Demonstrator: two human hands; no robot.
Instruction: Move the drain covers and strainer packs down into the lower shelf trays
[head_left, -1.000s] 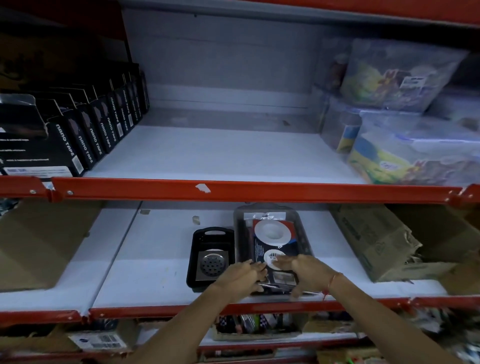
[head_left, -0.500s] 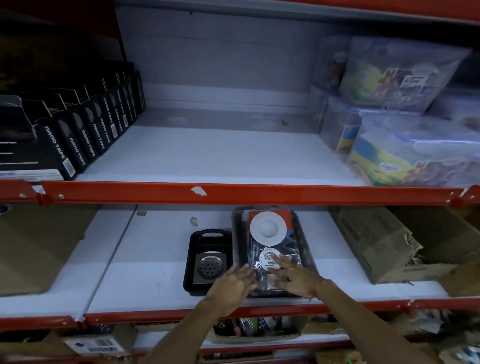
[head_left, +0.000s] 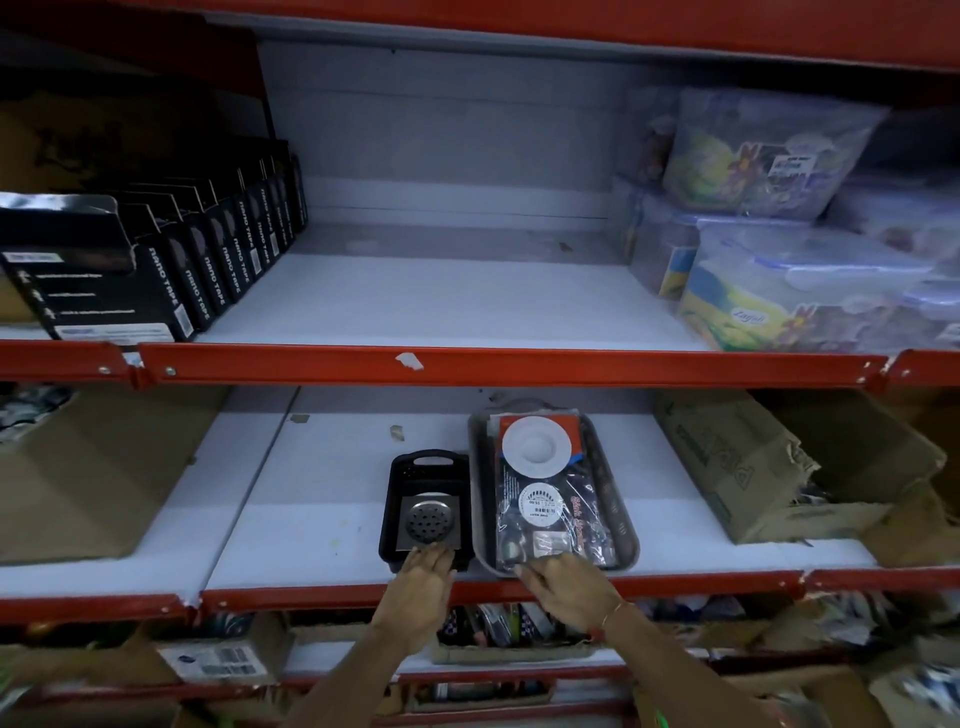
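Beyond the right hand the grey tray holds the strainer packs; beyond the left hand, the black tray holds a drain cover. Both hands have slid back from the packs to the tray fronts, fingers loosely spread, holding nothing; placement looks finished.

Both hands back at tray fronts

Both bare forearms reach up and forward side by side. The left hand lies palm down, fingers together and extended, holding nothing. The right hand is flat too, fingers spread leftward, a thin band at its wrist
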